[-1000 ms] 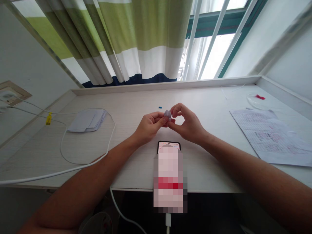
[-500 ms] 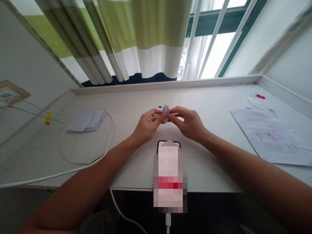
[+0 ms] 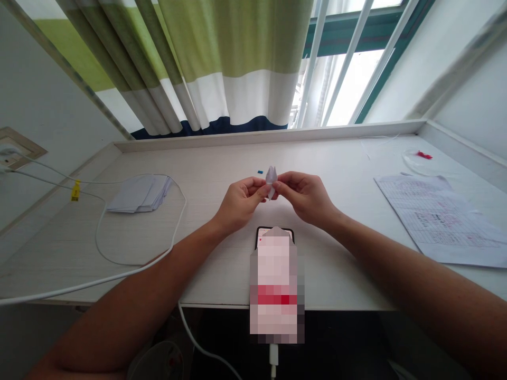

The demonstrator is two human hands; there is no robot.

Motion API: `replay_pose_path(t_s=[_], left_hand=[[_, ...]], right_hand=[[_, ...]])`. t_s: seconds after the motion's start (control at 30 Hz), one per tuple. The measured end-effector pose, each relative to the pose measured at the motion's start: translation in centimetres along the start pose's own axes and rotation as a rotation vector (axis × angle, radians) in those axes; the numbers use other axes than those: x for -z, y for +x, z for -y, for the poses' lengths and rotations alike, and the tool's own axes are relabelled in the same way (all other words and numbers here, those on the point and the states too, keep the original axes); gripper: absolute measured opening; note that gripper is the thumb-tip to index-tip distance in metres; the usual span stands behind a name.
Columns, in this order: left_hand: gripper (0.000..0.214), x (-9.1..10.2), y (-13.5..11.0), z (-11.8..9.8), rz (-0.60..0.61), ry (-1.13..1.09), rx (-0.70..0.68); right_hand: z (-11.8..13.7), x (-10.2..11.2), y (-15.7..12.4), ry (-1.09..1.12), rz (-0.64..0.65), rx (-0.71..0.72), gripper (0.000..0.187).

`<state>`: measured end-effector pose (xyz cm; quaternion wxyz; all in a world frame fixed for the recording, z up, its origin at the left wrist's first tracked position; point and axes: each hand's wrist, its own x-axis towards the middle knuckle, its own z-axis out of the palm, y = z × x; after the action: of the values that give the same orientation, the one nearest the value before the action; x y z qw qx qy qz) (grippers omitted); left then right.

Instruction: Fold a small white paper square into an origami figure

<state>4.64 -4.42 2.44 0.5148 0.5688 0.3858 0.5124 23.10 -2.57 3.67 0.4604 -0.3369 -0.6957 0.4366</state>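
Note:
A small piece of folded white paper (image 3: 271, 176), with pointed tips at its top, is held up over the middle of the desk. My left hand (image 3: 242, 203) pinches it from the left between thumb and fingers. From the right, my right hand (image 3: 307, 196) grips it with thumb and forefinger, the other fingers curled behind. My fingertips hide part of the paper's lower half. A phone (image 3: 274, 264), largely blurred out, lies below my hands at the desk's front edge. Just behind the paper is a tiny blue piece (image 3: 260, 172) on the desk.
A stack of white paper sheets (image 3: 138, 193) lies at the left, looped by a white cable (image 3: 180, 211) crossing my left forearm. Written sheets (image 3: 439, 221) lie at the right, near a red item (image 3: 424, 155). A raised ledge (image 3: 269, 135) borders the desk's back.
The folded paper has turned slightly between my fingers, and its tips now stand a little higher and narrower. My right fingers have shifted slightly on it. Both hands keep their hold.

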Motion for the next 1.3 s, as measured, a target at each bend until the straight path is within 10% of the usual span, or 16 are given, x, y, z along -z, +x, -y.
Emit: replay_pose_path(t_s=[1.3], left_hand=[[0.019,-0.39,-0.2,0.11,-0.203,0.341,-0.241]], right_hand=[[-0.05,-0.58,-0.34,-0.061,-0.114,0.082,0.024]])
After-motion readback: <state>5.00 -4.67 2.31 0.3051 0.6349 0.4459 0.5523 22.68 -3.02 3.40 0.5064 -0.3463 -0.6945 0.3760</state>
